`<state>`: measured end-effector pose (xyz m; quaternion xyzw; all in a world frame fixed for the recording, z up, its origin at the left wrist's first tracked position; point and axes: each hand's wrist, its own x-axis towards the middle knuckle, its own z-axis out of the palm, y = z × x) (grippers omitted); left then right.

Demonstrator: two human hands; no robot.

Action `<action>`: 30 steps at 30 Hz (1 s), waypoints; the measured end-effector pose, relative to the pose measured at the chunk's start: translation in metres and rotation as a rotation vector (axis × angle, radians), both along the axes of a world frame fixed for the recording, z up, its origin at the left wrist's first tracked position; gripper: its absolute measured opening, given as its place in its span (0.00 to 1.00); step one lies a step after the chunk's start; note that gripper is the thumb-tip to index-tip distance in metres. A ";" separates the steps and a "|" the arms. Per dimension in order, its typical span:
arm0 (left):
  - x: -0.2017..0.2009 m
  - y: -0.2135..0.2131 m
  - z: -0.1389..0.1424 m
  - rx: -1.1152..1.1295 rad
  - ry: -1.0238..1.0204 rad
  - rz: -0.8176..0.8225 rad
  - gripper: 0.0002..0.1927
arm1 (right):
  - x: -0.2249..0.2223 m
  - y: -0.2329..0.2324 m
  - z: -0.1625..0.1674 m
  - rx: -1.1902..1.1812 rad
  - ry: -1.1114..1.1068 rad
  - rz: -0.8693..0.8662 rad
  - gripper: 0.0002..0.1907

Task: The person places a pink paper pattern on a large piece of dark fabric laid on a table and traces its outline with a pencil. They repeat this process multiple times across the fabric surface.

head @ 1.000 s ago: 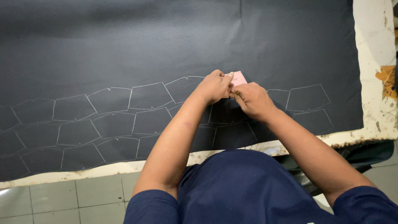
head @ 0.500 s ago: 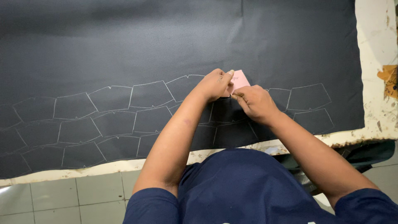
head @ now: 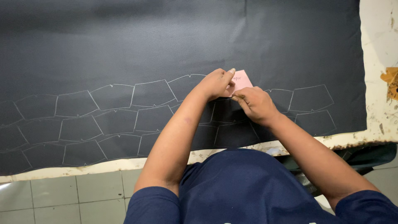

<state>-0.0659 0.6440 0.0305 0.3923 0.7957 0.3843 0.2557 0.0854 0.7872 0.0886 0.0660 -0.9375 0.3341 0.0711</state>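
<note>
Pink card template (head: 241,79) lies flat under left hand (head: 215,83) fingers; right hand (head: 253,104) fingers pinch chalk.

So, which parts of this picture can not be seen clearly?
- Head view: most of the pink template, covered by the left hand.
- The marking tool in the right hand, hidden by its fingers.
- Dark sheet: cut off by the frame's top and left edges.
</note>
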 end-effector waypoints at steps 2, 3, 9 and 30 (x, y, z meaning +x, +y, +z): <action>0.000 0.000 0.008 -0.042 -0.161 0.069 0.26 | -0.002 -0.004 -0.003 -0.027 0.027 0.027 0.04; -0.001 0.000 0.012 -0.075 -0.302 0.129 0.29 | -0.005 -0.007 -0.005 -0.047 0.046 0.060 0.04; -0.002 -0.004 0.012 0.018 -0.501 0.231 0.34 | -0.025 -0.036 -0.021 -0.125 0.041 0.087 0.04; 0.074 -0.044 0.011 0.099 0.575 0.233 0.27 | -0.023 0.037 -0.026 -0.638 -0.389 -0.565 0.15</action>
